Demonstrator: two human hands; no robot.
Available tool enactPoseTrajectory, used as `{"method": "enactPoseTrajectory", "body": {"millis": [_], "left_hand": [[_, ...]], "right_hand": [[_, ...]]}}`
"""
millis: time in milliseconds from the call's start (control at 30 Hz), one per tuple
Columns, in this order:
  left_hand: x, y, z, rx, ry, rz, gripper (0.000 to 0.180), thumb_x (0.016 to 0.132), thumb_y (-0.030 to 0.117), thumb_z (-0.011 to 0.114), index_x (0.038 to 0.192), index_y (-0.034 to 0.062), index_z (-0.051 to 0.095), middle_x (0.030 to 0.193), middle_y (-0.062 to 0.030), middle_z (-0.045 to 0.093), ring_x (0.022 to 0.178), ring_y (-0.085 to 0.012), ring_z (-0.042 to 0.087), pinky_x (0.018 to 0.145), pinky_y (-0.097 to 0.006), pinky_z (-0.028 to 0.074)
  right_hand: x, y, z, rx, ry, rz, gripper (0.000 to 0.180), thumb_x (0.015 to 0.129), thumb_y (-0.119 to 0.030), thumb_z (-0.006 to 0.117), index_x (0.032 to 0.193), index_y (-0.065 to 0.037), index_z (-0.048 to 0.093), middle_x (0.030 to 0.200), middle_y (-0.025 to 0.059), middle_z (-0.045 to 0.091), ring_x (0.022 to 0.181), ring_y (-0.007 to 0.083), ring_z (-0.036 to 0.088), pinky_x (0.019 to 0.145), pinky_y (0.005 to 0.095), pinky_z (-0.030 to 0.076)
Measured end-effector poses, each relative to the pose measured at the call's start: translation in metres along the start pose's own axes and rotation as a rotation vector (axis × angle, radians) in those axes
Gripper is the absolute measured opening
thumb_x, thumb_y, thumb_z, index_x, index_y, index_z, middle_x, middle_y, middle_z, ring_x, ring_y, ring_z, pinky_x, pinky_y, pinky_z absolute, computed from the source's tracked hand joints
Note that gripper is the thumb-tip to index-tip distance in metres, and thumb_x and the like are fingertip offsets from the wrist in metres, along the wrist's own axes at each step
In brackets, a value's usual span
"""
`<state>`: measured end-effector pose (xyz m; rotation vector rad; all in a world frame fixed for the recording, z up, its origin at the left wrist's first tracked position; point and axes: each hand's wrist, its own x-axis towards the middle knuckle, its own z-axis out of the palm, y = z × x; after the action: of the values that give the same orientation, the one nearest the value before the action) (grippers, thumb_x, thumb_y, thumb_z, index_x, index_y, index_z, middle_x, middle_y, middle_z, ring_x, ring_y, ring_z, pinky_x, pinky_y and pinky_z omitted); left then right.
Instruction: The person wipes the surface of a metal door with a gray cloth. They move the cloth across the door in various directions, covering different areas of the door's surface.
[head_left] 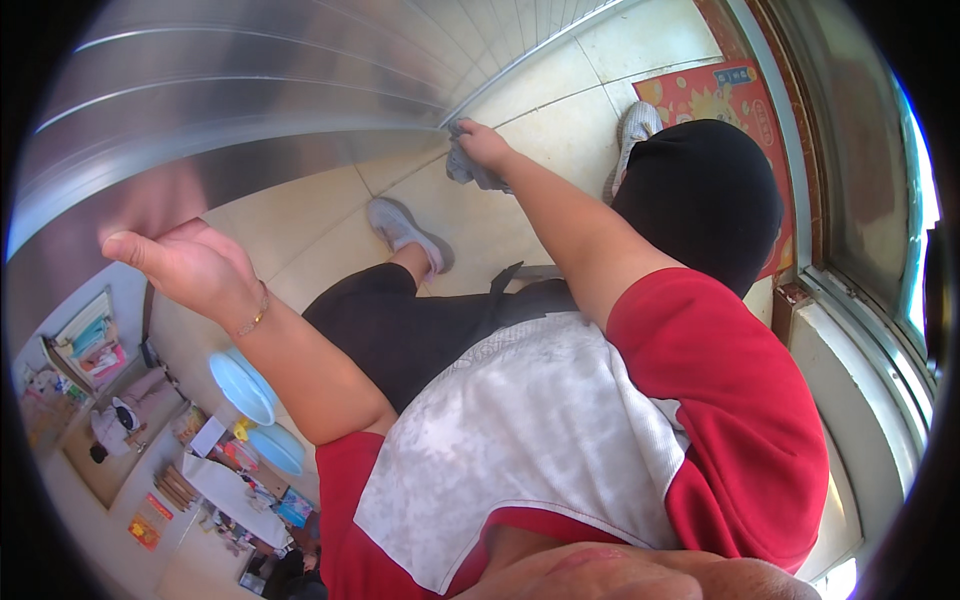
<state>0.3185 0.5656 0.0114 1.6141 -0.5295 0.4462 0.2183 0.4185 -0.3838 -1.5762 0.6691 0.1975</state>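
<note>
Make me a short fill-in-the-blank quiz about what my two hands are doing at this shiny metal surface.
1. The right hand presses a crumpled grey ____ against the lower edge of the shiny ribbed metal panel.
2. The left hand rests open against the panel and holds ____.
3. The left wrist wears a thin gold-coloured ____.
4. Below the panel, the floor of pale square tiles meets a ____ doormat with a colourful print.

Missing words: cloth; nothing; bracelet; red
</note>
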Motion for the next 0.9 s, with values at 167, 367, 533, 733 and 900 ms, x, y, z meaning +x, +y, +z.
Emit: {"method": "enactPoseTrajectory", "body": {"millis": [167,367,533,733,900], "left_hand": [[-0.002,0.001,-0.004,-0.051,-0.036,-0.025,0.055,0.092,0.06,0.045,0.111,0.0083,0.053,0.125,-0.0105,0.055,0.117,-0.0263,0.051,0.105,-0.043,0.039],[-0.003,0.003,-0.005,-0.073,-0.063,-0.031,0.055,0.093,0.058,0.045,0.113,0.008,0.054,0.127,-0.0109,0.054,0.118,-0.027,0.051,0.105,-0.045,0.04],[-0.005,0.005,-0.004,-0.074,-0.026,-0.054,0.055,0.094,0.057,0.044,0.114,0.0073,0.053,0.129,-0.011,0.053,0.119,-0.0267,0.051,0.105,-0.044,0.04],[0.001,0.001,-0.001,-0.072,-0.009,-0.053,0.06,0.095,0.056,0.043,0.122,0.0033,0.05,0.13,-0.0126,0.052,0.119,-0.0266,0.051,0.106,-0.042,0.04],[0.003,0.002,0.006,-0.086,0.019,-0.085,0.062,0.095,0.055,0.043,0.123,-0.0002,0.05,0.128,-0.014,0.054,0.119,-0.027,0.052,0.106,-0.044,0.04]], "right_hand": [[0.004,-0.006,0.014,-0.11,-0.062,0.02,0.052,0.084,-0.023,0.049,0.135,-0.013,0.051,0.122,0.0205,0.06,0.114,0.0345,0.057,0.098,0.0376,0.044],[0.019,0.005,0.027,-0.178,0.004,0.011,0.051,0.084,-0.025,0.05,0.133,-0.013,0.052,0.12,0.0198,0.062,0.112,0.0346,0.059,0.096,0.0383,0.046],[0.003,-0.044,0.019,-0.343,-0.029,-0.045,0.04,0.082,-0.027,0.051,0.114,-0.008,0.064,0.114,0.0196,0.063,0.106,0.035,0.06,0.093,0.0415,0.047],[-0.024,-0.095,0.013,-0.427,0.042,-0.123,0.034,0.081,-0.026,0.049,0.095,-0.002,0.068,0.104,0.0204,0.067,0.098,0.0361,0.063,0.086,0.0449,0.051],[-0.037,-0.144,0.011,-0.491,0.046,-0.17,0.033,0.08,-0.024,0.05,0.091,0.0,0.07,0.096,0.0222,0.068,0.091,0.0381,0.065,0.08,0.0453,0.052]]}}
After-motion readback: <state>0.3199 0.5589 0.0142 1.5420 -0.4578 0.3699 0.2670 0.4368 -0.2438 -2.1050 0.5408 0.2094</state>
